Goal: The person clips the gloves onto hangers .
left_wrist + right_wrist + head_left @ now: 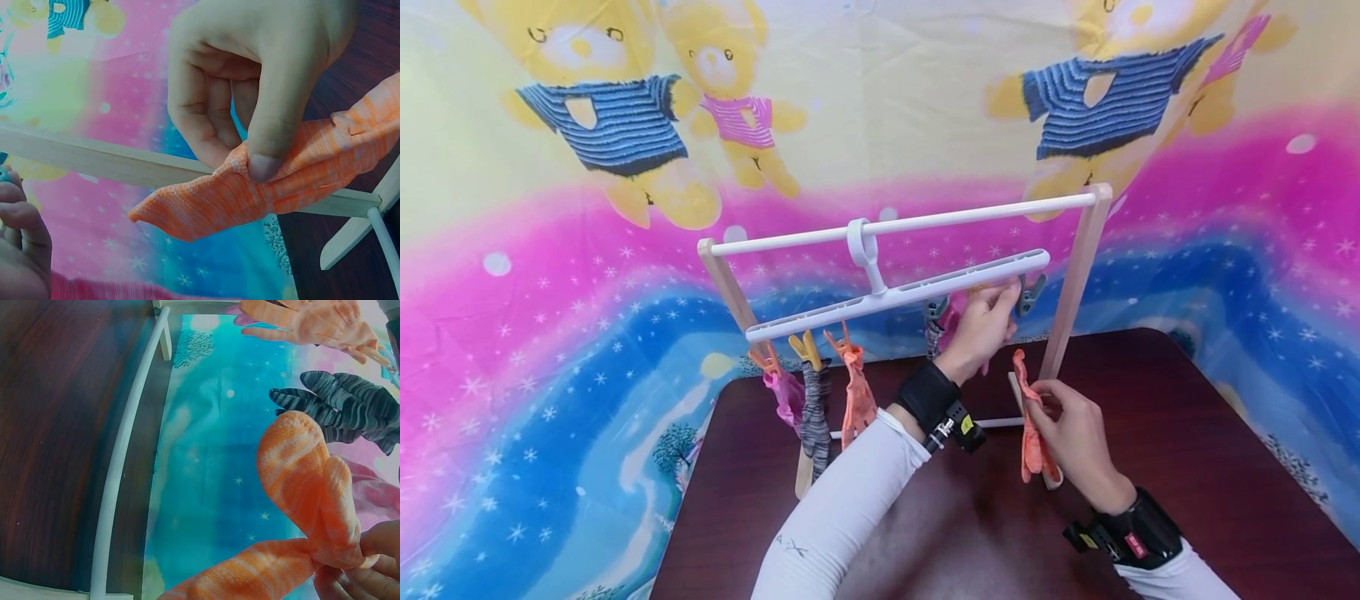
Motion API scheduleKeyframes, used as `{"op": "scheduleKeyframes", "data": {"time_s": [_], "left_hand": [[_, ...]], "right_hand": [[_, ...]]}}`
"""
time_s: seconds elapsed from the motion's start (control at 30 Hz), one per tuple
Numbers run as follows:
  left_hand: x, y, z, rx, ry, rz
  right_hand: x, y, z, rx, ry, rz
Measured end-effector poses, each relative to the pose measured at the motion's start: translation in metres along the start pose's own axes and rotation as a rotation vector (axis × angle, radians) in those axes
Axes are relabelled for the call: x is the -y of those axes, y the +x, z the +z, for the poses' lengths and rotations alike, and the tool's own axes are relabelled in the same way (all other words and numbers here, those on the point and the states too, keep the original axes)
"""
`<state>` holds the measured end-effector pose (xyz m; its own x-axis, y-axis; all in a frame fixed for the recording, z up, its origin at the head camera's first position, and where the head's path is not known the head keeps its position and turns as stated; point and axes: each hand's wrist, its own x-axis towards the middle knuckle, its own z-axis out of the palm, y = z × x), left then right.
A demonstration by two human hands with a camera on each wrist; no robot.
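My right hand (1078,433) pinches an orange knit glove (1032,450) between thumb and fingers, beside the rack's right post. The glove hangs lengthwise, its upper tip standing above the pinch; it also spans the left wrist view. My left hand (981,329) is raised under the right end of a white hanger (895,296), its fingertips pinching a grey-green clothespin (1032,296). Behind that hand a pink glove (953,321) is partly hidden. On the hanger's left half, clothespins hold a pink glove (786,400), a grey striped glove (815,421) and an orange glove (857,396).
The hanger hooks over the white top bar (970,218) of a wooden rack, tilted up to the right. The rack's right post (1075,283) stands close to both hands. Beneath is a dark wooden table (955,517); a printed bear cloth (880,108) covers the wall behind.
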<state>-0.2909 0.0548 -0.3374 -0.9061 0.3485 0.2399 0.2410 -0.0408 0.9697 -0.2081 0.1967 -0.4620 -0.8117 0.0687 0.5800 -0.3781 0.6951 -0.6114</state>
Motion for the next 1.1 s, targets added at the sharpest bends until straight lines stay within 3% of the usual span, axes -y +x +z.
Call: {"op": "scheduleKeyframes", "data": {"time_s": [0.23,0.4,0.6,0.73,0.9,1.0,1.1], "left_hand": [[-0.003,0.004,-0.008,0.161,-0.1,-0.082],[-0.003,0.006,-0.013,0.262,-0.148,-0.094],[0.0,0.007,-0.018,0.324,-0.172,-0.102],[0.002,0.007,-0.02,0.324,-0.212,-0.14],[0.0,0.007,-0.016,0.275,-0.269,-0.184],[-0.001,0.005,-0.012,0.213,-0.191,-0.12],[-0.004,0.002,-0.007,0.13,-0.03,0.013]], "right_hand": [[0.001,-0.001,0.0,-0.007,0.003,0.0],[0.001,0.0,-0.001,-0.009,0.006,-0.001],[0.002,0.001,-0.001,-0.001,0.015,0.005],[0.003,0.001,0.0,0.005,0.014,0.012],[0.003,0.0,0.001,0.01,0.016,0.015],[0.004,0.0,0.001,0.011,0.02,0.014],[0.004,-0.001,0.002,0.012,0.02,0.013]]}}
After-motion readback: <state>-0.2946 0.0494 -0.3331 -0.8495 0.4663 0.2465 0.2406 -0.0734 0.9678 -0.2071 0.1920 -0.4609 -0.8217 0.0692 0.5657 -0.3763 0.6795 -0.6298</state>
